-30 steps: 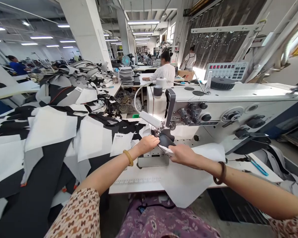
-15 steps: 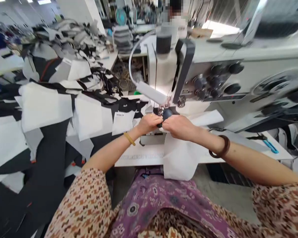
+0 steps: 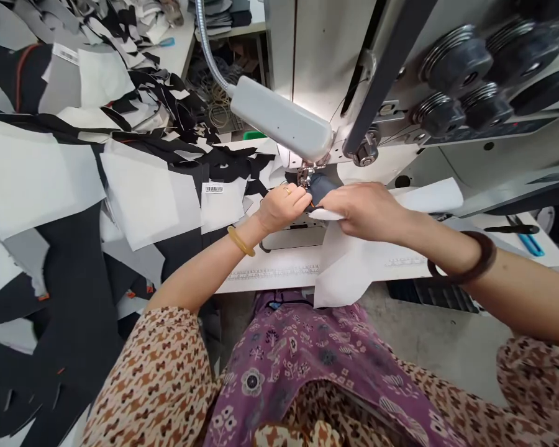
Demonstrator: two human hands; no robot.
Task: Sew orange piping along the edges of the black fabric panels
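- Holding a dark fabric piece at the presser foot of the sewing machine, both hands on it.
- Left hand: fingertips pinched on the piece's near edge, just in front of the foot and slightly left. Thumb mostly hidden.
- Right hand: grip closed on the right part of the piece, by a white folded edge.
- Key relation: visible dark part sits between the two grips and just beyond them, slanting from the foot toward the right hand. Full long axis hidden. Left fingertips are nearer the foot than the right.
- White sheet hangs below the right hand, over the front edge of the tabletop. Can't tell if it's joined to the dark piece.
- Lamp angled above the foot.
- Cut panels spread at left; blue-handled tool far right, well apart from the hands.
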